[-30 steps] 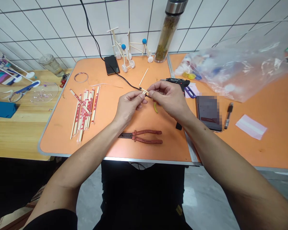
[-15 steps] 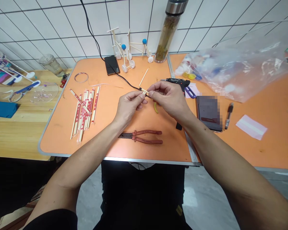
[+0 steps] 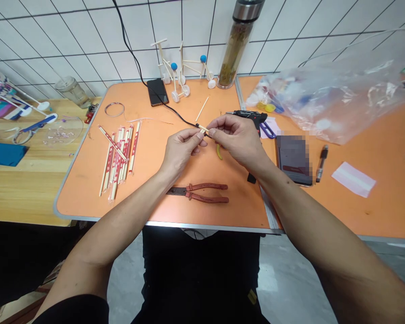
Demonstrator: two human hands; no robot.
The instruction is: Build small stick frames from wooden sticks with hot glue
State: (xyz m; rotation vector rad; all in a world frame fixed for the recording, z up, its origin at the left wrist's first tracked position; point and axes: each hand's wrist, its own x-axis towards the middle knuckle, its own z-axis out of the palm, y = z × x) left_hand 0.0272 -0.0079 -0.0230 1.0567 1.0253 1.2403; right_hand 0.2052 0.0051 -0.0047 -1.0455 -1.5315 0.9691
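Note:
Above the middle of the orange table, my left hand (image 3: 180,146) and my right hand (image 3: 238,137) meet with fingertips nearly touching. Short pale wooden stick pieces (image 3: 203,128) are pinched between them, one end in each hand. How the pieces join is hidden by the fingers. A black cable passes just behind the fingertips. Another thin wooden stick (image 3: 202,109) lies beyond the hands. Behind my right hand rests a black glue gun (image 3: 249,118), partly covered. Pliers with red handles (image 3: 207,192) lie nearer me, their jaws close to my left forearm.
Paper-wrapped chopsticks (image 3: 119,157) lie at left. Along the tiled wall stand small stick models with blue balls (image 3: 174,66), a phone (image 3: 157,92) and a tea bottle (image 3: 234,49). To the right are a plastic bag (image 3: 324,99), a dark tablet-like device (image 3: 293,157) and a marker (image 3: 322,163).

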